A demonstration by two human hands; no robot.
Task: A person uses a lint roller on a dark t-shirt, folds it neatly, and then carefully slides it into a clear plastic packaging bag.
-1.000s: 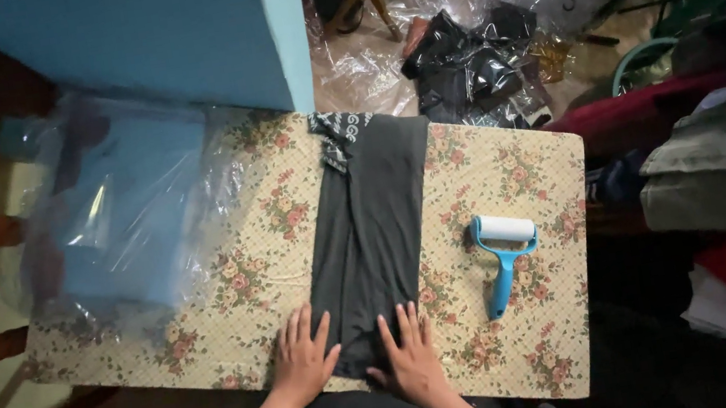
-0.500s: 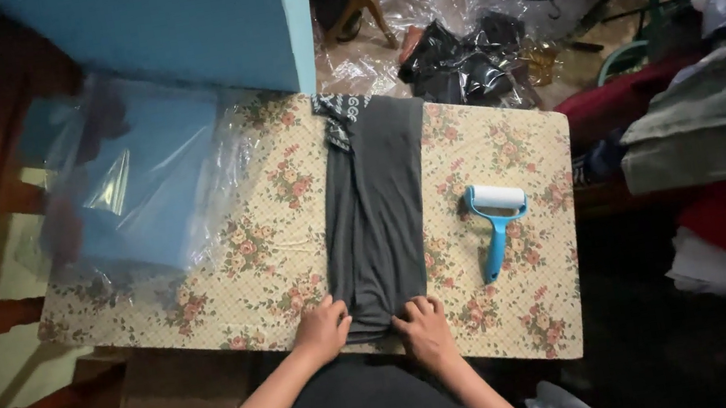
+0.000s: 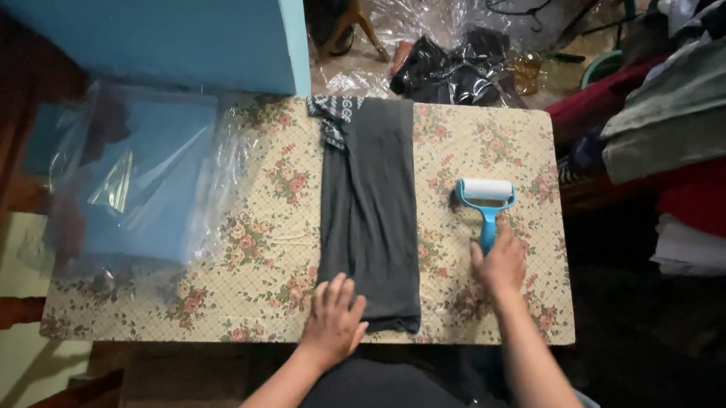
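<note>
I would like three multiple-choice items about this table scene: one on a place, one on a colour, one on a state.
1. Where does the lint roller lie?
A. right of the folded garment
B. on the garment
C. on the floor

2. What colour is the roller's handle?
A. red
B. blue
C. yellow

3. What does the left hand do?
A. holds a hanger
B. hangs in the air
C. rests flat on the dark garment

Answers: 1 A, it lies on the floral table beside the cloth; 2 B, handle under right hand is blue; 3 C, palm down at the near end.
</note>
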